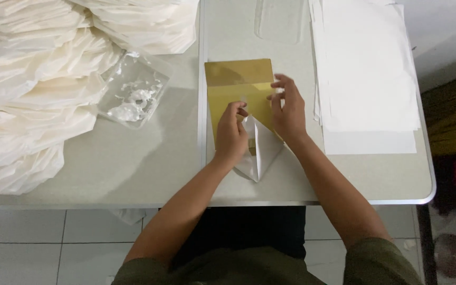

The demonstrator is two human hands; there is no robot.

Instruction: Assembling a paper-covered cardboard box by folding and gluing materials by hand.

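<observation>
Both hands meet on the gold sheet: left hand pinches the white folded paper w/ its tip pointing near, right hand spread, pressing beside it.

The left hand covers the near left part of the gold sheet, and the right hand hides its right edge. The heap of folded white papers runs off the left and far edges. The far end of the white sheet stack is cut off
</observation>
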